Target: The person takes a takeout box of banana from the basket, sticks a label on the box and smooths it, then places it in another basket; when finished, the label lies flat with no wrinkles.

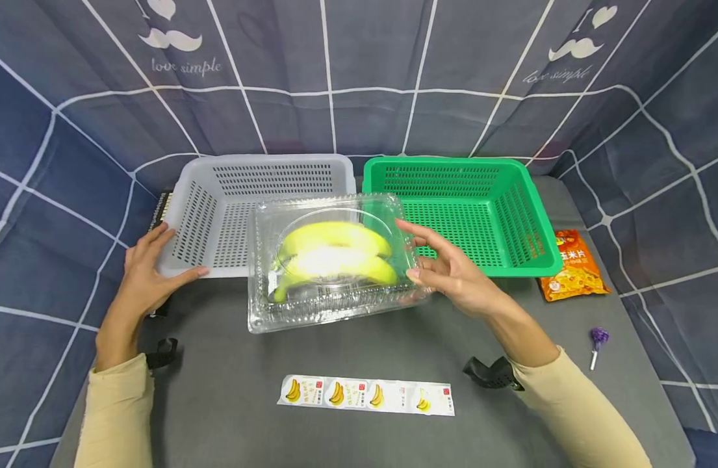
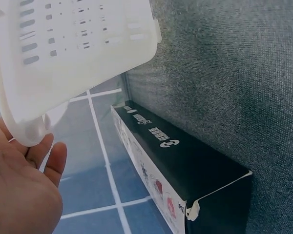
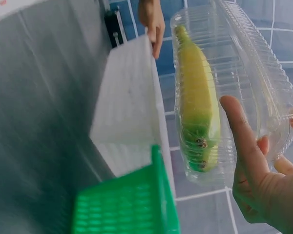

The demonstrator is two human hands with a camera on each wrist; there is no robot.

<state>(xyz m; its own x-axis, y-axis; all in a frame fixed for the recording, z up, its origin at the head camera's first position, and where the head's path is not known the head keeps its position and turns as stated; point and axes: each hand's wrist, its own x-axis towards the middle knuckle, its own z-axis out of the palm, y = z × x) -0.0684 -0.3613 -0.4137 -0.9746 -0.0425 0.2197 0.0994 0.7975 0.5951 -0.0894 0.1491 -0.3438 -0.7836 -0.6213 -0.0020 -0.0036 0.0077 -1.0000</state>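
A clear plastic clamshell box [image 1: 265, 221] with bananas [image 1: 335, 253] inside is held up, tilted, over the front of the two baskets. My right hand [image 1: 461, 276] grips its right end, the thumb on one side and fingers on the other; the right wrist view shows the box's ridged wall beside the thumb [image 3: 241, 126]. At the far left, my left hand [image 1: 151, 270] holds the grey-white plastic basket [image 1: 209, 266] by its front left corner. In the left wrist view the fingers [image 2: 56, 161] curl at the basket's rim [image 2: 27, 129].
To the right stands a green basket [image 1: 528, 260], with an orange snack bag [image 1: 572, 266] and a purple lollipop [image 1: 598, 338] past it. A strip of banana labels [image 1: 364, 395] lies in front. One long black box [image 2: 171, 141] sits left of the grey-white basket. Tile-patterned cloth encloses the table.
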